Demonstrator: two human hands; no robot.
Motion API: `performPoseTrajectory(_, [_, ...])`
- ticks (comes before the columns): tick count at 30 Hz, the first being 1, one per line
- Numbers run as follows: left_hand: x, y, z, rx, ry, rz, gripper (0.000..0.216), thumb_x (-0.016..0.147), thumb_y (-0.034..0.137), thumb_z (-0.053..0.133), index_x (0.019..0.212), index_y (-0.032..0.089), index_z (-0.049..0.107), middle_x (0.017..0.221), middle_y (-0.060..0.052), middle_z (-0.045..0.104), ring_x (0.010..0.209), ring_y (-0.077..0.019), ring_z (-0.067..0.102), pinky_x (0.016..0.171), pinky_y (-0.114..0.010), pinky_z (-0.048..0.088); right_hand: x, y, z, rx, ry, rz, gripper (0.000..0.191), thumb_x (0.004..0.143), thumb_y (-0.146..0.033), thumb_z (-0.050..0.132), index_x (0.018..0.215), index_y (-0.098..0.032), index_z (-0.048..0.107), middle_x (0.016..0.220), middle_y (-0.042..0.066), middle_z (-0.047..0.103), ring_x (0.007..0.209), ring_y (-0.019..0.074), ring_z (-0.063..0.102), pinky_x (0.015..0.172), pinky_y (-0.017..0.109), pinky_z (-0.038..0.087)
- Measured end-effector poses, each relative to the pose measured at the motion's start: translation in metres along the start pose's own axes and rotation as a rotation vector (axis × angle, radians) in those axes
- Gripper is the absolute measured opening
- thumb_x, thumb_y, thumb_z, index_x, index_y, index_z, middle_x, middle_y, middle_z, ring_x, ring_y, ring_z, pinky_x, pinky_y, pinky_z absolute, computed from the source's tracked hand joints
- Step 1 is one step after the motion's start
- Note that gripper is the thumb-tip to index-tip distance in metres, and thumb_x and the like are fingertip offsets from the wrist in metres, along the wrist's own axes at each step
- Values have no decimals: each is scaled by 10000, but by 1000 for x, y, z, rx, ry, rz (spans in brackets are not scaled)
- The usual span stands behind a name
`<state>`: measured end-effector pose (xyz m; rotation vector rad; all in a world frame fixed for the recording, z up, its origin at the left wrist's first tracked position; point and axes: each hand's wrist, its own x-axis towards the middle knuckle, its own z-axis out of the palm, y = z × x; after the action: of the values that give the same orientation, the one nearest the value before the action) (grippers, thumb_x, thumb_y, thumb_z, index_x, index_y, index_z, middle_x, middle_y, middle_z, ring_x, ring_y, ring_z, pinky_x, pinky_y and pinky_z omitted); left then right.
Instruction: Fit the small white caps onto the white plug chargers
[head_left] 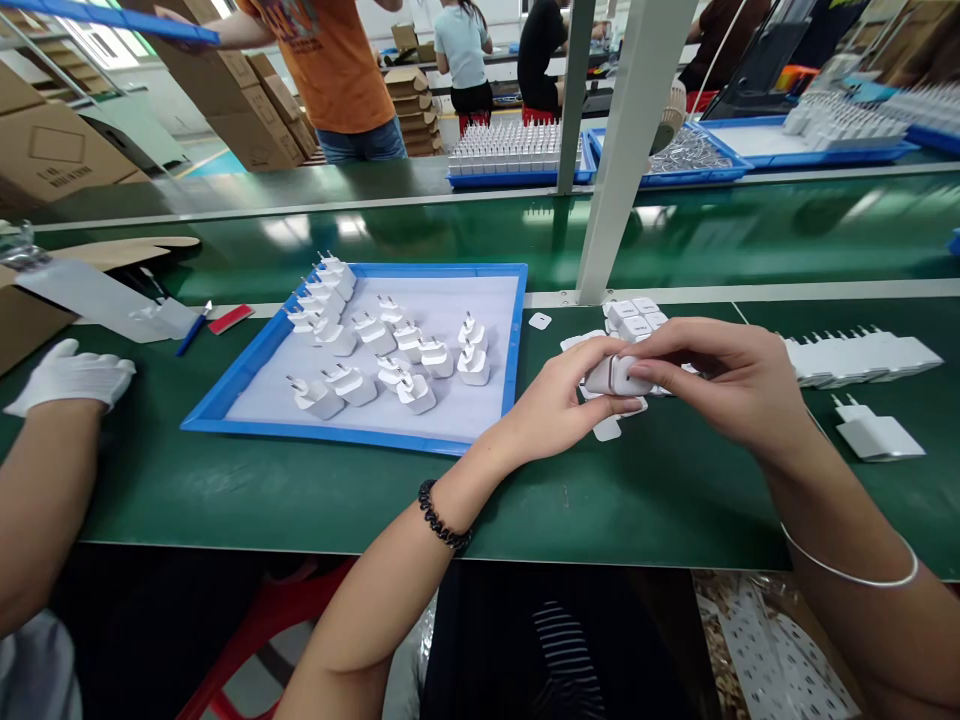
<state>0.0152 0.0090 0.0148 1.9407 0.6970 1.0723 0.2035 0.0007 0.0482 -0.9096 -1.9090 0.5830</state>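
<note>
Head view: left hand (571, 398) and right hand (731, 375), both bare, meet right of centre, fingers of both closed on a small glossy white plastic block (627, 377) with a thin seam across it, held up over the dark green table (600, 515). Pile of rounded white plastic pieces (634, 320) just behind them, partly hidden. Left of centre there's a blue-rimmed tray with a white lining (337, 437), and white two-pin plug adapters (416, 393) in it, pins mostly up. Right edge has a row of similar white adapters (862, 360), plus a lone white adapter (879, 434) lower down. Far left, a co-worker's white-gloved hand (71, 380) rests on the table
</note>
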Motion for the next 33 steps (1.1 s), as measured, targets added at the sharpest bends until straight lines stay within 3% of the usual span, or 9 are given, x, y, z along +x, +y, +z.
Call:
performPoseTrajectory(7, [0, 0, -1, 86, 2, 44, 385, 866, 327, 681, 1220, 210, 588, 1207, -82, 682, 1098, -244, 623, 962, -375, 476, -2, 1, 1, 7, 30, 7, 91, 836, -237, 738, 917, -279, 736, 797, 4, 734, 684, 177, 648, 578, 312, 505])
performPoseTrajectory(13, [1, 1, -2, 135, 1, 62, 325, 857, 306, 694, 1147, 196, 596, 1136, -70, 691, 1048, -229, 628, 946, -356, 480, -1, 1, 2, 32, 24, 37, 72, 820, -199, 736, 784, -229, 682, 747, -4, 697, 649, 140, 611, 569, 278, 493])
performPoseTrajectory(26, [0, -5, 0, 253, 27, 163, 320, 872, 322, 683, 1142, 183, 581, 1108, -72, 702, 1013, -217, 647, 910, -355, 496, -1, 0, 4, 159, 18, 205, 126, 789, -233, 768, 714, -211, 670, 718, 4, 676, 653, 147, 594, 568, 292, 470])
performPoseTrajectory(33, [-1, -6, -1, 318, 31, 186, 328, 885, 353, 662, 1156, 185, 586, 1139, -89, 707, 1020, -230, 655, 898, -363, 498, -2, 1, 4, 157, 10, 219, 142, 790, -229, 769, 693, -205, 669, 706, 13, 667, 646, 151, 593, 554, 293, 454])
